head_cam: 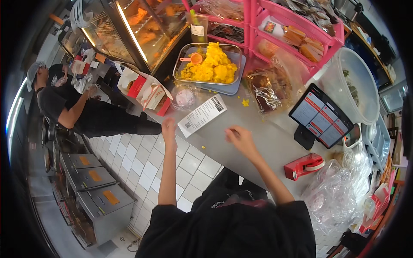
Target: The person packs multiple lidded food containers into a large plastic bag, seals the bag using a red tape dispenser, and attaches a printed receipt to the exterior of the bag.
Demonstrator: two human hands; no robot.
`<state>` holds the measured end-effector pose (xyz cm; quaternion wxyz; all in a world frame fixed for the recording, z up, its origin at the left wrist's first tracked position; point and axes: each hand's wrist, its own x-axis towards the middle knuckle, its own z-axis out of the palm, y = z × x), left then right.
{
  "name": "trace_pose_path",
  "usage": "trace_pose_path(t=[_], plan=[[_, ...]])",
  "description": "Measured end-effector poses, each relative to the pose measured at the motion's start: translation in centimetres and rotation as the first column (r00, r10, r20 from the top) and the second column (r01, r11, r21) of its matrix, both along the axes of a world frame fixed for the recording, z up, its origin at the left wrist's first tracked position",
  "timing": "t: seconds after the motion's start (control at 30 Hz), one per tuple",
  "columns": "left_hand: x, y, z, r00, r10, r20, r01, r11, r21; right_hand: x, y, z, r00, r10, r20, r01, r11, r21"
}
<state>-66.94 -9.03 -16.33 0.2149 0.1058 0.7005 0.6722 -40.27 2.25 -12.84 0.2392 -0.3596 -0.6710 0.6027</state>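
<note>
My left hand [169, 130] is at the near edge of the steel counter [214, 142], blurred, with no object visible in it. Just beyond it stand a red and white food carton [146, 92] and a round item in clear plastic wrap [184, 97]. A printed paper slip [202, 115] lies flat between my two hands, touched by neither. Over the counter to the right, my right hand [240, 138] has its fingers loosely curled, and nothing shows in them. Farther back, a wire-rimmed tray [240, 61] holds yellow rice-like food [216, 66] and an orange scoop [195, 58].
Right of me are a tablet on a stand [322, 116], a red tape dispenser [303, 166], clear plastic bags [335, 190] and a translucent tub [358, 84]. Pink baskets [293, 22] and a lit food display case [145, 29] line the back. A co-worker [74, 100] stands at left.
</note>
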Motion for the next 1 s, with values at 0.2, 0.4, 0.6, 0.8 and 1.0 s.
trace_pose_path(t=[0.2, 0.4, 0.6, 0.8, 1.0], plan=[[-6.1, 5.4, -1.9, 0.82, -0.244, 0.517, 0.189, 0.969, 0.158, -17.8, 5.1, -6.7, 0.991, -0.11, -0.081, 0.082, 0.953, -0.292], [-1.6, 4.8, 0.2, 0.84, -0.245, 0.485, 0.154, 0.963, 0.221, -18.4, 3.7, -3.4, 0.961, -0.277, -0.02, 0.265, 0.937, -0.229], [7.0, 3.8, 6.2, 0.736, -0.537, 0.412, 0.452, 0.843, 0.292, -7.3, 1.0, -0.5, 0.825, -0.442, -0.352, 0.24, 0.839, -0.489], [15.3, 7.1, 9.7, 0.388, -0.816, 0.429, 0.747, 0.551, 0.371, 5.8, -1.4, 8.2, 0.77, -0.548, -0.326, 0.419, 0.82, -0.389], [22.3, 11.3, 10.8, -0.001, -0.904, 0.428, 0.822, 0.243, 0.515, 15.4, -4.6, 10.7, 0.648, -0.694, -0.315, 0.596, 0.719, -0.358]])
